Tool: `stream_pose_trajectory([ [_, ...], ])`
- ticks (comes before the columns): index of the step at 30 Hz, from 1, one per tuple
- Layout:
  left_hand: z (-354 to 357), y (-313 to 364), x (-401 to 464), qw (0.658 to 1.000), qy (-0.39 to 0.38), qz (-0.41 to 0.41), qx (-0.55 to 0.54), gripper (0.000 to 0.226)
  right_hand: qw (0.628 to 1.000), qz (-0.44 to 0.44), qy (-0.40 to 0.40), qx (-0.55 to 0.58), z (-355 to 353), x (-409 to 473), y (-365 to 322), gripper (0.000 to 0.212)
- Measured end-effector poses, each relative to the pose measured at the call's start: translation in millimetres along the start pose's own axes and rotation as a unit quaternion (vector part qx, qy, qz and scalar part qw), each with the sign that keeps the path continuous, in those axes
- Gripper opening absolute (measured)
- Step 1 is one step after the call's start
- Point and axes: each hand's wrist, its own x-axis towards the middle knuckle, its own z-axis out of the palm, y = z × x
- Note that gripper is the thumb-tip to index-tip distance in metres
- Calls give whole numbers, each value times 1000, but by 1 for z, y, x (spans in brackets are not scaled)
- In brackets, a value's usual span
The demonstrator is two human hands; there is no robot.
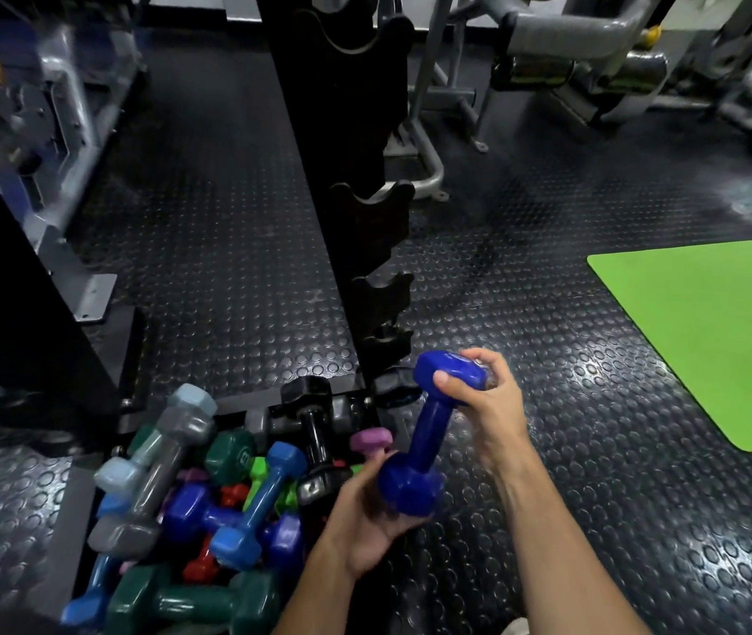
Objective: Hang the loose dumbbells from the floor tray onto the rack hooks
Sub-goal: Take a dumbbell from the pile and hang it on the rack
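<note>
Dark blue dumbbell [429, 433] tilted between 2 hands (each grip closed on 1 head), just right of the floor tray [67, 533].

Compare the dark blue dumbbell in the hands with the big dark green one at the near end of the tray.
The dark blue dumbbell is held steeply tilted by the left hand and right hand; the dark green dumbbell lies flat in the tray pile. The green one looks thicker. Both have faceted heads.

Both forearms bare, reaching forward. Left hand [367, 511] palm-up, fingers cupped under lower head of blue dumbbell [429, 433]. Right hand [486, 396] curled over upper head, thumb in front.
</note>
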Motion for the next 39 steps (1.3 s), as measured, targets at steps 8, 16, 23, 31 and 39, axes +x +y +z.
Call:
stream_pose_trajectory([
  [8, 41, -16, 23, 997, 20, 60, -54, 108, 999, -3, 38, -24, -1, 53, -17, 49],
  [16, 72, 11, 37, 992, 23, 116, -40, 57, 996, 11, -38, -76, 23, 96, -31, 42],
  [23, 99, 26, 41, 989, -3, 141, -38, 49, 991, 21, 12, -129, 39, 116, -54, 55],
  [31, 136, 55, 53, 985, 32, 164, -41, 52, 994, 65, -19, -83, 45, 136, -72, 44],
  [39, 138, 64, 59, 980, 31, 187, -58, 31, 987, 109, -65, -99, 63, 155, -69, 58],
])
